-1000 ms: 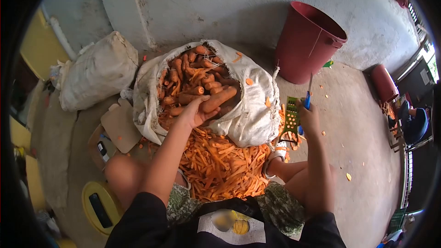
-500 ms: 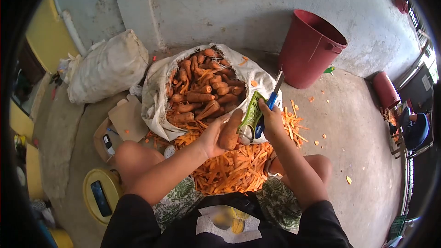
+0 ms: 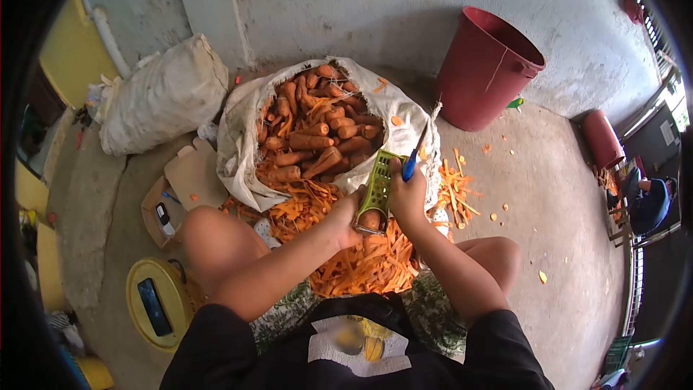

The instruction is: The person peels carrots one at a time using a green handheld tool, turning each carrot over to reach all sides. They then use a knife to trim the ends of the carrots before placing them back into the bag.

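Note:
My left hand (image 3: pixel 343 222) is closed around a carrot (image 3: pixel 372 220), held low over the heap of peelings (image 3: pixel 364 269). In my right hand (image 3: pixel 408 196) are a green peeler (image 3: pixel 379 179) with a perforated handle and a blue-handled knife (image 3: pixel 410 165). The peeler's head lies over the carrot and hides part of it. The knife blade points up and away from me. Just beyond my hands stands an opened white sack (image 3: pixel 234 155) full of carrots (image 3: pixel 312 142), with loose peel strips at its mouth.
A red bin (image 3: pixel 480 76) stands by the wall at the back right. At the left are a stuffed white sack (image 3: pixel 166 97), an open cardboard box (image 3: pixel 160 213) and a yellow lid (image 3: pixel 138 302) bearing a phone (image 3: pixel 154 307). Peel strips (image 3: pixel 456 191) litter the floor at right.
The peeler has swung down onto the carrot, and my two hands have come together. The carrot has turned its end toward me. The knife has moved slightly left and down with my right hand.

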`<action>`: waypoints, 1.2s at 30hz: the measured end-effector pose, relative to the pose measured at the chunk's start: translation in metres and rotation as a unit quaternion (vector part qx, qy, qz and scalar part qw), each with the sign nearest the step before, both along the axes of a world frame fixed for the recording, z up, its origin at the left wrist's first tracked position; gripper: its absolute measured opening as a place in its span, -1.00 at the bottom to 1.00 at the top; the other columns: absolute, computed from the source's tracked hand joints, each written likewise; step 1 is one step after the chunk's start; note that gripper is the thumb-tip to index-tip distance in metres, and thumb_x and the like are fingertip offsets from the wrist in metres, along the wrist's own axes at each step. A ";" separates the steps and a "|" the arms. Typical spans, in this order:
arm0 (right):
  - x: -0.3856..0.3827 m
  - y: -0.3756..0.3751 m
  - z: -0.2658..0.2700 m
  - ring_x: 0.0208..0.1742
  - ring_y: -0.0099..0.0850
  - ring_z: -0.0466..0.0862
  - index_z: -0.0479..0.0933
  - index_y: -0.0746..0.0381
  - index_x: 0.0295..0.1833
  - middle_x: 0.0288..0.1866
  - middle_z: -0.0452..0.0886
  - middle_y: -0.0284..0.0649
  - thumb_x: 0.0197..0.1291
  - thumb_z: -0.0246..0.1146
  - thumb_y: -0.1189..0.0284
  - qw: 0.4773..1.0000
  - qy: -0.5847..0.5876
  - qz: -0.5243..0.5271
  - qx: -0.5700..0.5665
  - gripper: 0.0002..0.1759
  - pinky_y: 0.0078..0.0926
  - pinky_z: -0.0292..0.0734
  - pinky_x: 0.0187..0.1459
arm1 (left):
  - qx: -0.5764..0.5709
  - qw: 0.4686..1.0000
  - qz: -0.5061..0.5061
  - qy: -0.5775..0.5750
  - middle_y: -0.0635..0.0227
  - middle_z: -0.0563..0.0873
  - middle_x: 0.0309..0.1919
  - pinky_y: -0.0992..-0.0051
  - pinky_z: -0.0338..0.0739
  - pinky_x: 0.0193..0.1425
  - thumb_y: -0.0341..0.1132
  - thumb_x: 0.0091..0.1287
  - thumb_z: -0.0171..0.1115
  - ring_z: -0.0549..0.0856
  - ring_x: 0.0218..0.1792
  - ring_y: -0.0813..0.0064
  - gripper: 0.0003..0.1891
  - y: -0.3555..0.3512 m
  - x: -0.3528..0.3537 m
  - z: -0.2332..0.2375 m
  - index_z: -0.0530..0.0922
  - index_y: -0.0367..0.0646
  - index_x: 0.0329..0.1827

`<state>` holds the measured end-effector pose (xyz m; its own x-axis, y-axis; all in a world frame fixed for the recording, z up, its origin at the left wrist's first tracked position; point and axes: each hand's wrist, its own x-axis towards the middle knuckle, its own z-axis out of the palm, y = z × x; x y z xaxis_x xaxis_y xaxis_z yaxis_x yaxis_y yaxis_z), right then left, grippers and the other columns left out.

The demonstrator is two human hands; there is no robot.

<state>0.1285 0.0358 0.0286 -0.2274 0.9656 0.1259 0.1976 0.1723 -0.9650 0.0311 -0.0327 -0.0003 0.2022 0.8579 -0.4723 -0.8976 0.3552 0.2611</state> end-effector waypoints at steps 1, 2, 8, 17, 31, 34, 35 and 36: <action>0.001 0.001 -0.004 -0.63 -0.65 0.21 0.36 0.28 -0.46 -0.70 0.28 -0.45 0.23 0.06 0.27 0.999 -0.020 -0.013 0.026 -0.68 -0.59 0.16 -0.60 | -0.003 0.999 -0.008 0.033 0.29 0.56 -0.35 0.27 0.54 -0.39 -0.10 0.38 -0.26 0.59 -0.38 0.39 -0.66 0.002 0.000 -0.004 0.38 -0.17 -0.10; 0.002 0.005 -0.008 -0.63 -0.65 0.21 0.36 0.28 -0.46 -0.70 0.28 -0.45 0.23 0.06 0.27 0.999 -0.022 -0.013 0.026 -0.68 -0.59 0.16 -0.60 | -0.004 0.998 -0.016 0.067 0.29 0.56 -0.35 0.30 0.55 -0.40 -0.11 0.38 -0.25 0.59 -0.40 0.40 -0.67 0.004 0.000 -0.007 0.37 -0.17 -0.09; 0.054 0.109 -0.049 -0.64 -0.38 0.44 0.43 0.37 -0.40 -0.64 0.46 -0.12 0.21 0.06 0.33 0.968 -0.089 -0.220 0.079 -0.71 -0.38 0.30 -0.55 | -0.023 0.984 -0.130 0.117 0.28 0.56 -0.29 0.44 0.59 -0.33 -0.13 0.39 -0.24 0.60 -0.38 0.46 -0.67 -0.016 0.008 0.035 0.33 -0.18 0.00; 0.004 0.010 0.001 -0.71 -0.70 0.21 0.35 0.20 -0.46 -0.70 0.29 -0.49 0.24 0.05 0.31 0.994 0.096 -0.017 -0.048 -0.74 -0.68 0.08 -0.68 | 0.022 0.997 -0.046 0.065 0.27 0.58 -0.39 0.41 0.57 -0.44 -0.10 0.35 -0.20 0.62 -0.40 0.39 -0.64 0.006 -0.004 -0.006 0.41 -0.22 -0.12; 0.048 0.109 -0.042 -0.65 -0.48 0.39 0.41 0.36 -0.42 -0.68 0.43 -0.22 0.24 0.01 0.28 0.968 -0.060 -0.243 0.005 -0.65 -0.44 0.28 -0.58 | 0.022 0.977 -0.174 0.119 0.24 0.54 -0.36 0.46 0.55 -0.40 -0.16 0.37 -0.21 0.58 -0.44 0.45 -0.66 -0.011 -0.004 0.030 0.36 -0.27 -0.08; 0.042 0.099 -0.025 -0.68 -0.63 0.27 0.41 0.27 -0.44 -0.70 0.34 -0.40 0.23 0.03 0.31 0.976 0.098 -0.189 -0.037 -0.72 -0.59 0.14 -0.64 | 0.019 0.987 -0.126 0.100 0.25 0.55 -0.33 0.44 0.50 -0.48 -0.13 0.36 -0.15 0.58 -0.47 0.49 -0.67 0.001 -0.014 0.012 0.39 -0.23 -0.08; 0.028 0.074 -0.004 -0.68 -0.69 0.20 0.40 0.21 -0.44 -0.69 0.29 -0.49 0.23 0.04 0.34 0.975 0.143 -0.155 -0.067 -0.77 -0.66 0.08 -0.64 | 0.041 0.990 -0.115 0.078 0.26 0.56 -0.31 0.44 0.49 -0.50 -0.12 0.35 -0.14 0.58 -0.46 0.51 -0.67 0.006 -0.017 0.002 0.40 -0.21 -0.07; 0.020 0.055 0.001 -0.68 -0.70 0.22 0.37 0.19 -0.47 -0.68 0.29 -0.48 0.23 0.04 0.32 0.986 0.111 -0.112 -0.061 -0.75 -0.68 0.08 -0.65 | 0.015 0.992 -0.085 0.097 0.28 0.56 -0.33 0.46 0.46 -0.51 -0.10 0.35 -0.17 0.58 -0.45 0.52 -0.66 0.009 -0.015 -0.002 0.41 -0.18 -0.09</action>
<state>0.1486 0.0910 0.0299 0.0135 0.9995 0.0294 -0.0009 0.0294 -0.9996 0.0158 -0.0240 -0.0027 0.2533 0.8338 -0.4905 -0.7572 0.4865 0.4359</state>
